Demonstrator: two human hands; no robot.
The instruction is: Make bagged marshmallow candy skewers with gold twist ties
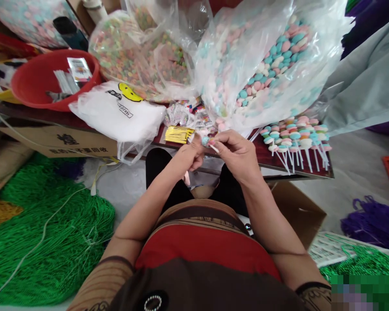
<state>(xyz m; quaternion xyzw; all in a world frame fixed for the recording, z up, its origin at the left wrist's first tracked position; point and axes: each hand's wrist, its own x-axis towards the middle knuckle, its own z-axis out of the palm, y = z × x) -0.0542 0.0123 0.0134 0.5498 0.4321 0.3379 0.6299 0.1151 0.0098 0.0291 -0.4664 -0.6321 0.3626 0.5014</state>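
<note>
My right hand (238, 156) pinches a small candy skewer (206, 141), with blue and pink pieces on a short white stick, above the table's front edge. My left hand (190, 156) is closed at the other end of the same skewer, its fingertips against the blue piece. A small pale pink tip shows below the left fist; I cannot make out what it is. Just behind the left hand lies a bundle of gold twist ties (179, 134). Printed clear wrappers (189, 115) lie behind the ties. Finished-looking candy skewers (296, 136) are piled at the table's right end, sticks toward me.
Big clear bags of pink, blue and white candies (272, 65) and of gummy candies (142, 56) stand at the back. Left are a red basin (29, 86) and a white smiley plastic bag (116, 116). Green netting (52, 233) covers the floor; an open carton (294, 211) stands right.
</note>
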